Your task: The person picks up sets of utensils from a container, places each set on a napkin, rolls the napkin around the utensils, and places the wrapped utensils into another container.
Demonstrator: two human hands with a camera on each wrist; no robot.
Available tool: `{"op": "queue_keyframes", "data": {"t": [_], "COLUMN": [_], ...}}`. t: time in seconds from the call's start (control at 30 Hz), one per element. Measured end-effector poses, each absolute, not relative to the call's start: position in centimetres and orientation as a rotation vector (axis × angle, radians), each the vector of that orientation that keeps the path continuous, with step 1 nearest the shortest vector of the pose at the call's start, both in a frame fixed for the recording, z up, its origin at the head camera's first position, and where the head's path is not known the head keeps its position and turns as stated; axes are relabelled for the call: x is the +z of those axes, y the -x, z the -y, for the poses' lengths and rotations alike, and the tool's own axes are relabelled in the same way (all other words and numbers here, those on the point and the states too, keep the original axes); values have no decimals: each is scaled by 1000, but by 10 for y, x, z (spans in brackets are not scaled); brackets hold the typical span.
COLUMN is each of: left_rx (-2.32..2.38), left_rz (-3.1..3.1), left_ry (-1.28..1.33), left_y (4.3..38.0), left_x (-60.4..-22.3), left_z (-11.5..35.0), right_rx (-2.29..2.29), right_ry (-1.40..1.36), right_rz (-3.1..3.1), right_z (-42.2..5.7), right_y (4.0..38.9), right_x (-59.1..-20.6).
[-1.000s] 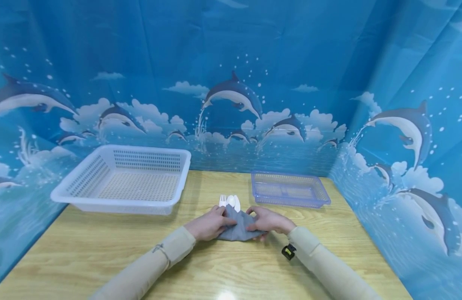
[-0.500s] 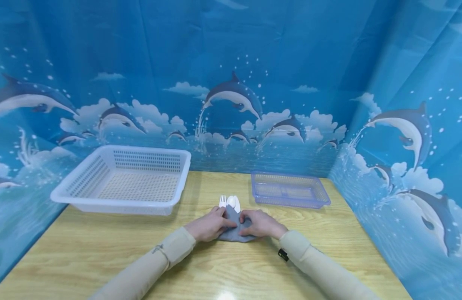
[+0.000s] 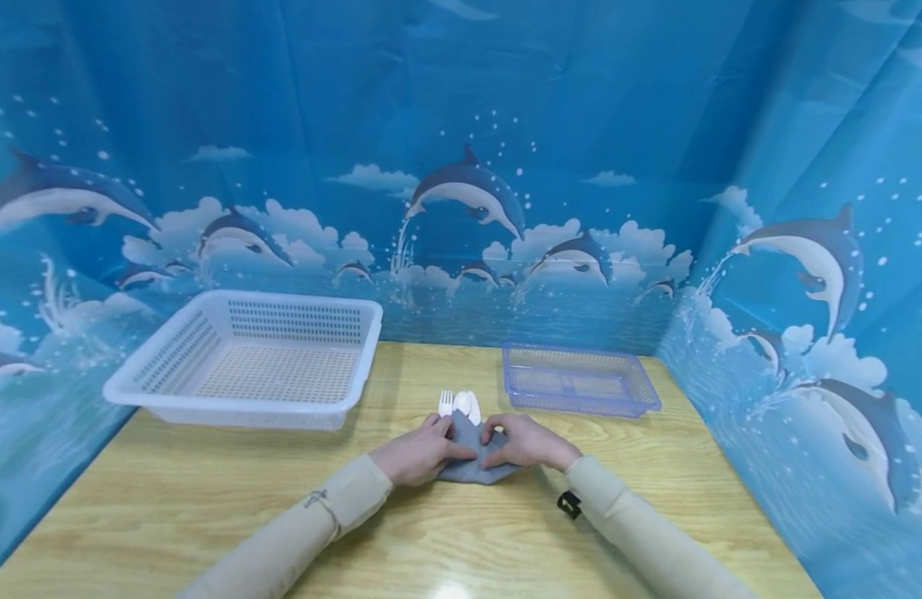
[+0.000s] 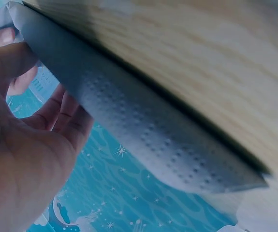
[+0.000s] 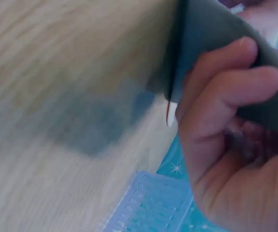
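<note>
A grey napkin (image 3: 470, 472) lies folded on the table around white cutlery: a fork (image 3: 445, 403), a spoon (image 3: 462, 403) and a knife (image 3: 474, 410). Only their tops stick out at its far end; the handles are hidden. My left hand (image 3: 422, 449) holds the napkin's left side, thumb and index finger over the fold. On the other side my right hand (image 3: 527, 442) pinches the right-hand flap. Small embossed dots show on the napkin (image 4: 143, 130) in the left wrist view. The right wrist view has my right fingers (image 5: 230, 87) curled against the napkin cloth (image 5: 216, 29).
A large white plastic basket (image 3: 344, 405) stands at the back left of the wooden table (image 3: 401, 541). A smaller, translucent purple basket (image 3: 573, 406) sits at the back right. A blue dolphin-print curtain (image 3: 461, 83) closes off the back and sides.
My right hand has moved left, bringing the napkin's right flap in over the middle, then shifted slightly back right. My left hand has stayed nearly still on the left side.
</note>
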State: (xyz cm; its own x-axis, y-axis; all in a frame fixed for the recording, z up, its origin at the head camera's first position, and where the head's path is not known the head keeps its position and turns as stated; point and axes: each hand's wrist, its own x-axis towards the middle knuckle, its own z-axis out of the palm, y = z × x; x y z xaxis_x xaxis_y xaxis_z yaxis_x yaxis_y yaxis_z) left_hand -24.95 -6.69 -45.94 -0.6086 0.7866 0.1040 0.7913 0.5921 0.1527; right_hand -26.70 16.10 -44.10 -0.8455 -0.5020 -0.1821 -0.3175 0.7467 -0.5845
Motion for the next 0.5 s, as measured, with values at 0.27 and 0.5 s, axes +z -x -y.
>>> {"op": "queue_keyframes", "data": {"t": [0.27,0.5], "left_rx": [-274,-300], "left_rz": [2796,2779], "left_ry": [1361,1372], "left_y": [250,248], "left_x": [-460,-460], "left_z": [67,67], "right_rx": [-1175,-1302], "right_ry": [426,323], "right_rz": [-2293,-2191], "right_z": [-165,-158], "right_y": [271,275], "right_x": [-438,-439]}}
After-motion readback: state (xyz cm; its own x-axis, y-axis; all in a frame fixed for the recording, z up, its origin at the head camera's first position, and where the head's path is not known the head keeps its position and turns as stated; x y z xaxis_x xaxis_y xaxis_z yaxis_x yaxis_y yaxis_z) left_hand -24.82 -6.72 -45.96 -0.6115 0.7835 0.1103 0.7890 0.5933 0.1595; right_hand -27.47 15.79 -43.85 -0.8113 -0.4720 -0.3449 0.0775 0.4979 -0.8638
